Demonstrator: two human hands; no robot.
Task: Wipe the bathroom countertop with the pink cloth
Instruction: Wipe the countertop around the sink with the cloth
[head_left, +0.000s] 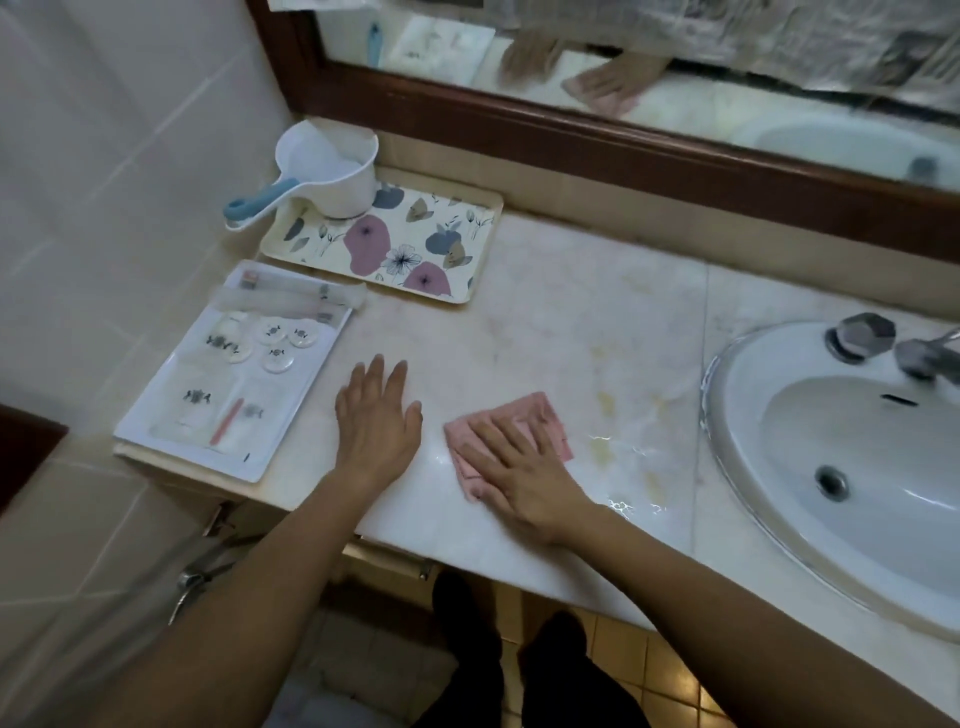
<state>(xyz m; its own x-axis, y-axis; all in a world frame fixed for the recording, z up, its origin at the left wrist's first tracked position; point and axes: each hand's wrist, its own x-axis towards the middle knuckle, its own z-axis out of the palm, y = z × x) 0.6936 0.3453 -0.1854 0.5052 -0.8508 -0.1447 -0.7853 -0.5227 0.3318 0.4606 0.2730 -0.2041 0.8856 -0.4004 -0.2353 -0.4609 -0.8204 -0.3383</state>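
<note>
The folded pink cloth lies flat on the pale marble countertop, near its front edge. My right hand presses on the cloth with straight, spread fingers and covers most of it. Just left of the cloth, my left hand rests palm down on the bare countertop, fingers straight, holding nothing. A wet sheen shows on the stone to the right of the cloth.
A white tray of toiletries sits at the left end. Behind it is a floral tray with a white water scoop. The white sink and chrome tap lie right. A wood-framed mirror runs along the back.
</note>
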